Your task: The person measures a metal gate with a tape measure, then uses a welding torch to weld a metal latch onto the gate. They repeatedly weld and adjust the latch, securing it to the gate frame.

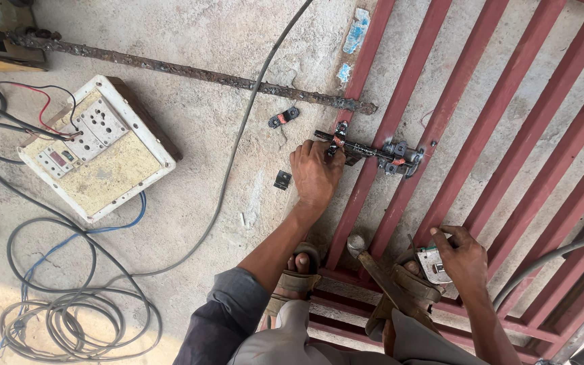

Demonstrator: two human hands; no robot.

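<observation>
My left hand (pixel 314 174) grips the left end of a dark sliding bolt latch (pixel 373 153) that lies across two bars of a red metal gate (pixel 508 115) flat on the concrete floor. My right hand (pixel 464 260) holds a small white and grey object (pixel 432 265) near my right sandalled foot. Two small black metal pieces lie on the concrete by the latch, one (pixel 283 117) above my left hand, one (pixel 282 180) to its left. A hammer (pixel 373 267) rests between my feet.
A white electrical switchboard (pixel 96 149) with sockets sits at the left, wires running into it. Coiled cables (pixel 69 318) lie at the lower left. A rusty flat iron bar (pixel 190 71) stretches across the floor. A grey cable (pixel 238 142) crosses the concrete. A hose (pixel 549 260) lies at right.
</observation>
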